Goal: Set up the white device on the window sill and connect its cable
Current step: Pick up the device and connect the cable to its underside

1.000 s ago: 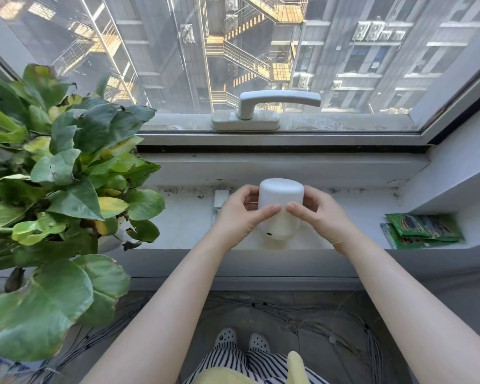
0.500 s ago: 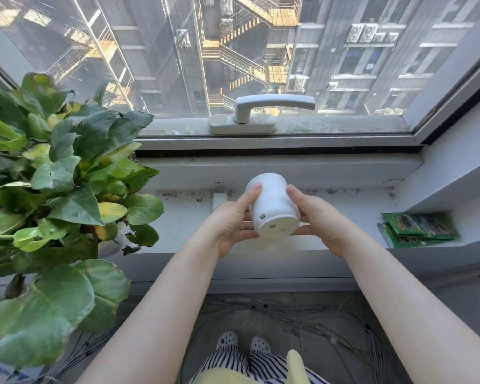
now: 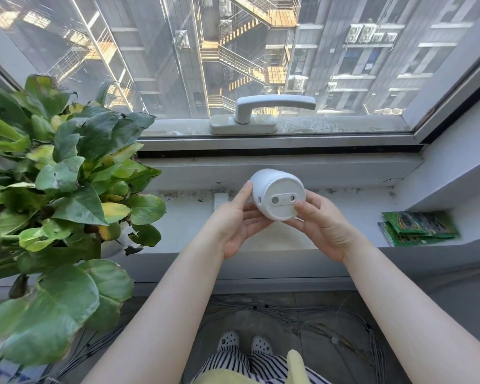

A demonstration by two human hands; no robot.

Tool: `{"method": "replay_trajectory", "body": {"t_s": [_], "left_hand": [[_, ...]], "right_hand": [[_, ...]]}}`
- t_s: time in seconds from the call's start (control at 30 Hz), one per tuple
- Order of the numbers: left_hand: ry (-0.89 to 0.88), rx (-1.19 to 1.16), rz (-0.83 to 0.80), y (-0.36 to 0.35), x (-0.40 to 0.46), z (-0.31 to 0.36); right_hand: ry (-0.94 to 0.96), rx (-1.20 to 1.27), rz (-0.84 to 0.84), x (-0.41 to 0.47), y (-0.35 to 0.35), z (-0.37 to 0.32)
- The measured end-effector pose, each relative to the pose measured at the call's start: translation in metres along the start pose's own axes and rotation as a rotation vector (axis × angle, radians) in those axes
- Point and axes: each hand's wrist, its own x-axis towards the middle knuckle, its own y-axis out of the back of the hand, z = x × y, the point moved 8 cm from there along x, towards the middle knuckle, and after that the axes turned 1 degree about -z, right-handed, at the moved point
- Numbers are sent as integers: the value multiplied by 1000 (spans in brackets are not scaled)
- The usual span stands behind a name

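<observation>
The white device [image 3: 277,194] is a short rounded cylinder, held in the air above the window sill [image 3: 344,217] and tipped so its flat underside faces me. That underside shows an oval recess with two round holes. My left hand [image 3: 237,220] grips its left side, thumb along the wall. My right hand [image 3: 322,225] grips the right side, thumb on the base rim. A small white plug-like piece [image 3: 220,200] lies on the sill just left of my left hand; no cable is attached to the device.
A large leafy potted plant [image 3: 61,195] fills the left of the sill. Green packets [image 3: 419,227] lie at the sill's right end. The window handle [image 3: 261,112] sits above the device. Cables [image 3: 316,322] run over the floor below.
Both hands lifted the device off the sill and tipped it back toward me, from standing upright to showing its underside.
</observation>
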Motion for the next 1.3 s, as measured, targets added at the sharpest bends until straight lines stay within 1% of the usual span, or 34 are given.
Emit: {"method": "replay_trajectory", "body": {"t_s": [0.1,0.17,0.3,0.37,0.47,0.7,1.0,1.3], "left_hand": [[-231,343,155,13,-2,20],[-312,455,189,12,-11,33],[-259,468,56,-3,-19,36],[-235,493,37,-3,-18,35],[-220,471,68,3,-16,34],[-181,405,160,18,-9,31],[-223,413,228,22,-2,27],[-230,444,279,27,7,24]], "right_hand": [[-62,18,26,0,11,-1],[-107,-50,25,-1,15,-3],[-173,-195,-22,1,10,-7],[-197,-205,17,4,10,-8],[-208,-205,90,8,10,-9],[-186,-247,35,11,1,-8],[-233,-256,150,14,7,3],[-253,-202,196,14,9,9]]}}
